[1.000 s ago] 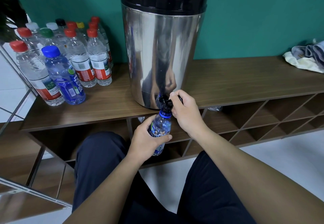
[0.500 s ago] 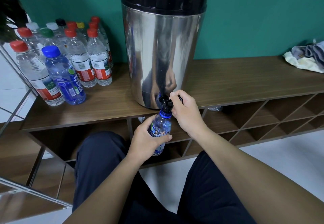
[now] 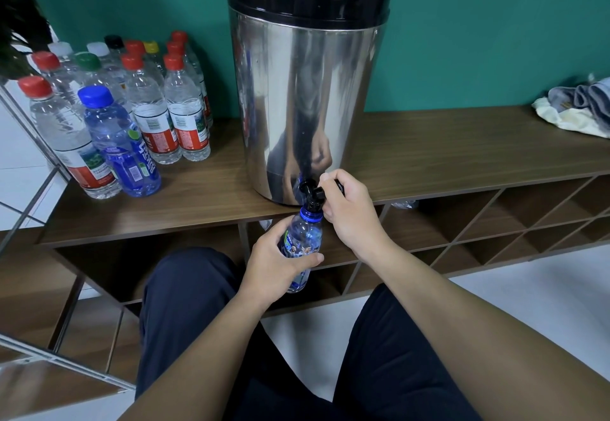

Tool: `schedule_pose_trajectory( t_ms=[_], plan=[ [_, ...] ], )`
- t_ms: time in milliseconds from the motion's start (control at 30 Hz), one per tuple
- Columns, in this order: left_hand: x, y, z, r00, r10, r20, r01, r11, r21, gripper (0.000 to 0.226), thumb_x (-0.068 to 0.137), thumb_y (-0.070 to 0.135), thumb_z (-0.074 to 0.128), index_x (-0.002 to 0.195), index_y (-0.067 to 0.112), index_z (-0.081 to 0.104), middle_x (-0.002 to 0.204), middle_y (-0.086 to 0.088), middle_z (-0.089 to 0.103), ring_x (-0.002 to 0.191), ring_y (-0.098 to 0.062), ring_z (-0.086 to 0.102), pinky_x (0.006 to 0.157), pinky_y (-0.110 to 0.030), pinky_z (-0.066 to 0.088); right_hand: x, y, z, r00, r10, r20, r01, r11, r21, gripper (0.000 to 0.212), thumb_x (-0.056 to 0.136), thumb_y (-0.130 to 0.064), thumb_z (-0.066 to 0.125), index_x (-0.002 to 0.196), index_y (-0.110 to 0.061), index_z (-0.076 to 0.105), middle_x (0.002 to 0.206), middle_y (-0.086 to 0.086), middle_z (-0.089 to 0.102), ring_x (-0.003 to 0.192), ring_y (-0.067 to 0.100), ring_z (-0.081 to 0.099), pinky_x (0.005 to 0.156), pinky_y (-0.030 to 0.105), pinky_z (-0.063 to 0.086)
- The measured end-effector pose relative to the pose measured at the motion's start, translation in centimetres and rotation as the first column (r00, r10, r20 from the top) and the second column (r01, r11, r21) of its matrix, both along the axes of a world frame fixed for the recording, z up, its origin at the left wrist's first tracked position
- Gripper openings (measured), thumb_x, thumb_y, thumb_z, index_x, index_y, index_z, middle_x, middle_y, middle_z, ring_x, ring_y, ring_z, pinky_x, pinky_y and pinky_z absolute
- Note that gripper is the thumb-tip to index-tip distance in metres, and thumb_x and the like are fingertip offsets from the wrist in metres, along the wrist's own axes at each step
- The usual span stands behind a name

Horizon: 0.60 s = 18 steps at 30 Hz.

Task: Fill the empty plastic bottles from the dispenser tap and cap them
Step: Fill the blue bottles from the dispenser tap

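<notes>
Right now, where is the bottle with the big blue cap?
In the head view, the blue-capped bottle stands at the left on the wooden shelf, front of the capped bottles, beside a red-capped bottle.

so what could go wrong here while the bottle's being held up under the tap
1. The left hand holds the blue bottle in the air below the shelf edge, with nothing beneath it. If the grip slips, the bottle likely drops to the floor.
2. The bottle's narrow mouth sits right under the black tap, worked by the right hand. A small tilt could send water over the person's knees.
3. The fill level is hard to judge from here, so overfilling is possible.
</notes>
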State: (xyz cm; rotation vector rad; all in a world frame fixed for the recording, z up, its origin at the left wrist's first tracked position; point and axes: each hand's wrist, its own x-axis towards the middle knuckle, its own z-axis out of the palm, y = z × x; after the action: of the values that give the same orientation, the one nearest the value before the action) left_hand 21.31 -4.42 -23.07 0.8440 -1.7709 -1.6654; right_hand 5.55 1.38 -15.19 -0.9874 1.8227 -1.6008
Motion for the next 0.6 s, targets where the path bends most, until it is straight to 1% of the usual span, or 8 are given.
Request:
schedule_pose_trajectory(
  t_ms=[300,467,600],
  plan=[
    [0.0,0.02,0.04,1.0,-0.004,-0.001,0.004,1.0,0.002,0.076,0.078,0.009,0.102,0.142,0.032,0.069,0.122,0.009,0.082,0.113,-0.013,0.079,0.107,-0.045,0.063,0.1,0.13,0.25,1.0,0.002,-0.008,-0.002,1.0,0.006,0.028,0.116,-0.031,0.054,0.096,-0.013,0.062,0.058,-0.009,0.045,0.057,0.013,0.04,0.058,0.031,0.037],
    [-0.11,-0.15,-0.22,1.0,-0.001,0.007,0.002,1.0,-0.004,0.076,0.077,0.011,0.103,0.142,0.033,0.069,0.123,0.008,0.082,0.115,-0.015,0.079,0.108,-0.048,0.062,0.16,0.19,0.31,1.0,0.013,0.005,-0.013,1.0,0.012,0.027,0.116,-0.032,0.053,0.095,-0.017,0.062,0.058,-0.012,0.046,0.056,0.012,0.04,0.058,0.031,0.036],
    [-0.1,-0.16,-0.37,1.0,-0.003,0.003,0.003,1.0,-0.003,0.077,0.077,0.01,0.103,0.142,0.032,0.07,0.122,0.007,0.083,0.114,-0.015,0.08,0.108,-0.048,0.062,0.18,0.19,0.39,1.0,0.011,0.004,-0.011,1.0,0.013,0.027,0.116,-0.032,0.054,0.093,-0.018,0.062,0.058,-0.012,0.045,0.057,0.015,0.04,0.06,0.033,0.037]
  ],
)
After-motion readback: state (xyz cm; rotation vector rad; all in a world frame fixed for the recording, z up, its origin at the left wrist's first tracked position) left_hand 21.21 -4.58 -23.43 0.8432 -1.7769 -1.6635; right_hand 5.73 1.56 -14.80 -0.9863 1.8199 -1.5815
